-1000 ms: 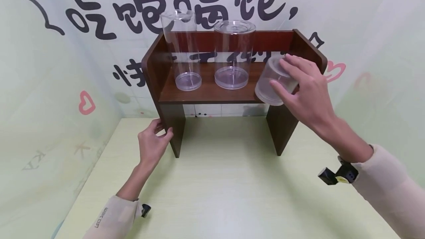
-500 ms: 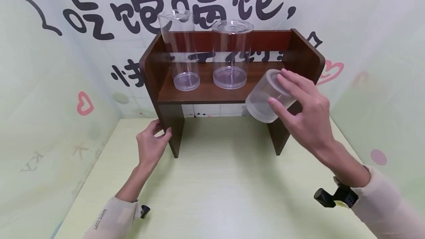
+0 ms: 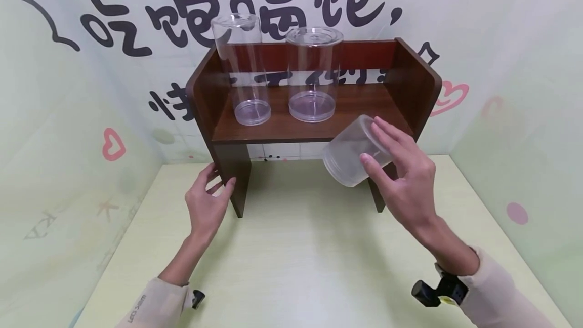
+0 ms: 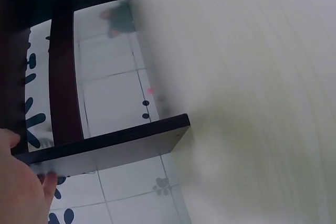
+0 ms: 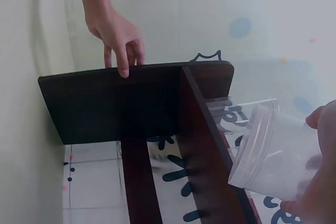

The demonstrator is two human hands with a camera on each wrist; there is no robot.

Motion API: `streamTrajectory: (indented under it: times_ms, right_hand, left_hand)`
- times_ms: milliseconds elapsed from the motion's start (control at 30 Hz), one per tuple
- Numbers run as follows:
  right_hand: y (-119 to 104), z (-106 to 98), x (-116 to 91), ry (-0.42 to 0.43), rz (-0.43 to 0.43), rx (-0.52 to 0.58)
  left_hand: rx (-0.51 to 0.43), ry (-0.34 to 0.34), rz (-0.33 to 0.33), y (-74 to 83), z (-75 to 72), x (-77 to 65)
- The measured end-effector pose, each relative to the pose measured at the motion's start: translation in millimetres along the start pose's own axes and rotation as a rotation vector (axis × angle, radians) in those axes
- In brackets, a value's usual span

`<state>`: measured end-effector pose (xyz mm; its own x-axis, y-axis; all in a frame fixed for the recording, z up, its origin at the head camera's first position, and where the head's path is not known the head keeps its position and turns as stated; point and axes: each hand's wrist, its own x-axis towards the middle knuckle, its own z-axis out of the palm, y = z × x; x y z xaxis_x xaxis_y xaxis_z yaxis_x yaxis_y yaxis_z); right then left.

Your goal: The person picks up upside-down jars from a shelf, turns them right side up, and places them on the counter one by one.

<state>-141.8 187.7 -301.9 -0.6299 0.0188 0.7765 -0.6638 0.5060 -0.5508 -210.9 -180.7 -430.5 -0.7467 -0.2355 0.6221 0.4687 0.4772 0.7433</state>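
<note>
Leaning, gripped in half-curled right hand — cloudy jar, well apart from left hand pinching shelf

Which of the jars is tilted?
The short, frosted cylindrical jar in the right hand; the tall, narrow clear jar and the wide clear jar stand upright on the brown wooden shelf.

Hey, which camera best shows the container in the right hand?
The head view: the tilted container shows nearly whole, the right hand covering only part. The right wrist view shows its ridged end closer, but the hand hides most of the other. The left wrist view shows none of it.
</note>
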Motion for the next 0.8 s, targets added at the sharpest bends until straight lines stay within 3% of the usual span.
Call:
streamTrajectory:
  times_ms: [200,300,400,500,633,800]
  right_hand:
    - [1,10,-13,0.016,0.087,0.27]
    - [1,14,-20,0.038,0.126,0.307]
    - [2,17,-27,0.051,0.197,0.323]
    - [3,20,-35,0.061,0.295,0.349]
    - [4,27,-45,0.085,0.41,0.405]
    - [5,40,-57,0.086,0.496,0.457]
  left_hand:
    - [-0.041,0.22,0.161,27.1,1.2,-7.0]
    - [-0.06,0.295,0.234,46.5,1.8,-10.6]
    - [-0.078,0.317,0.297,54.2,4.4,-14.5]
    - [-0.09,0.302,0.356,52.6,9.5,-17.5]
    - [-0.13,0.23,0.43,54.1,18.5,-20.9]
    - [-0.175,0.02,0.502,69.2,30.3,-26.8]
